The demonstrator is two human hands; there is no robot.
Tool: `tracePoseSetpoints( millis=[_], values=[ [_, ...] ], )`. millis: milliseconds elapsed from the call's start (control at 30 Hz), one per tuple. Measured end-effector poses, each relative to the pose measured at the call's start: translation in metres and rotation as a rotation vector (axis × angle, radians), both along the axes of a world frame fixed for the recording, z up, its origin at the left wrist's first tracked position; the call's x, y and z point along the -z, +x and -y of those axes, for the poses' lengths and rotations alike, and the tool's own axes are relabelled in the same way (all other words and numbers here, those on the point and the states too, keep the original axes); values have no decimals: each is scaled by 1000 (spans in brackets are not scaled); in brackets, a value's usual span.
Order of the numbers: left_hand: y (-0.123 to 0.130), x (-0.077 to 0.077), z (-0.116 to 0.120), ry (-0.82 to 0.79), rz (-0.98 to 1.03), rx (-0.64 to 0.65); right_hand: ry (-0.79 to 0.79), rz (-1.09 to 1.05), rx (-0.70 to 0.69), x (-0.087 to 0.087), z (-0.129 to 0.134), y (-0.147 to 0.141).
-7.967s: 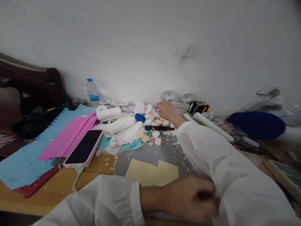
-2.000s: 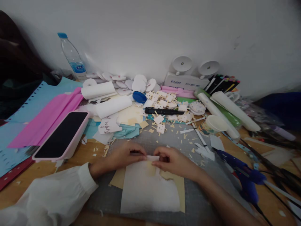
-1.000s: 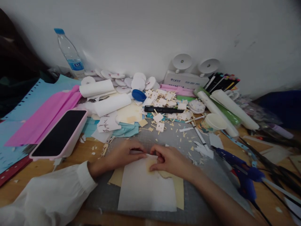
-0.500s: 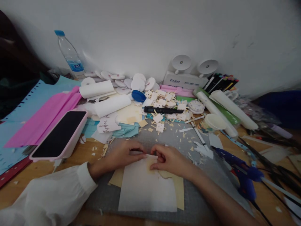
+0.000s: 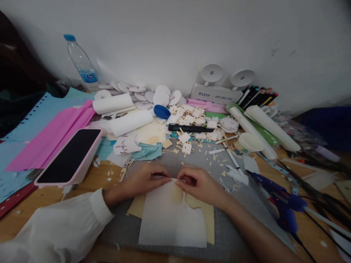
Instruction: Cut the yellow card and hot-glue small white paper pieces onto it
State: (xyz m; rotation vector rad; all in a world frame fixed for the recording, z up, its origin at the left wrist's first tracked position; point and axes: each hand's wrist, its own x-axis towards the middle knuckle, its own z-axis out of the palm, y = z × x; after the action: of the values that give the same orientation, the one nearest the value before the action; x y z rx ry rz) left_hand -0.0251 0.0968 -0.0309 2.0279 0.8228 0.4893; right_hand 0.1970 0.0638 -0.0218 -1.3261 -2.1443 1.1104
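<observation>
A white sheet of paper (image 5: 170, 223) lies over a yellowish sheet (image 5: 210, 223) on the grey mat (image 5: 227, 233) at the front. The white sheet's right side has an uneven edge. My left hand (image 5: 148, 179) pinches the top edge of the white sheet between thumb and fingers. Close beside it on the right, my right hand (image 5: 200, 182) pinches the same top edge, thumb and index finger together. A small yellowish patch shows through the white sheet just below my right fingertips.
A phone (image 5: 70, 157) and pink paper (image 5: 52, 138) lie left. Small square faces (image 5: 186, 148), a black pen (image 5: 190, 128) and paper rolls (image 5: 131, 122) are behind. At right are a paper cup (image 5: 249, 142), a blue glue gun (image 5: 285, 204) and scissors (image 5: 315, 190). A bottle (image 5: 85, 69) stands back left.
My right thumb has moved up from the sheet's surface to its top edge, and my right fingers have closed there. My left hand has hardly moved.
</observation>
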Motion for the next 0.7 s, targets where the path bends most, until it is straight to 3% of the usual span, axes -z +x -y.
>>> tracePoseSetpoints(
  millis=[167, 500, 700],
  values=[
    [0, 1, 0, 34, 51, 23, 243, -55, -37, 5, 1, -5],
    [0, -5, 2, 94, 46, 27, 320, -99, -15, 8, 3, -13],
    [0, -5, 4, 110, 10, 23, 459, -31, -32, 11, 6, -17]
  ],
)
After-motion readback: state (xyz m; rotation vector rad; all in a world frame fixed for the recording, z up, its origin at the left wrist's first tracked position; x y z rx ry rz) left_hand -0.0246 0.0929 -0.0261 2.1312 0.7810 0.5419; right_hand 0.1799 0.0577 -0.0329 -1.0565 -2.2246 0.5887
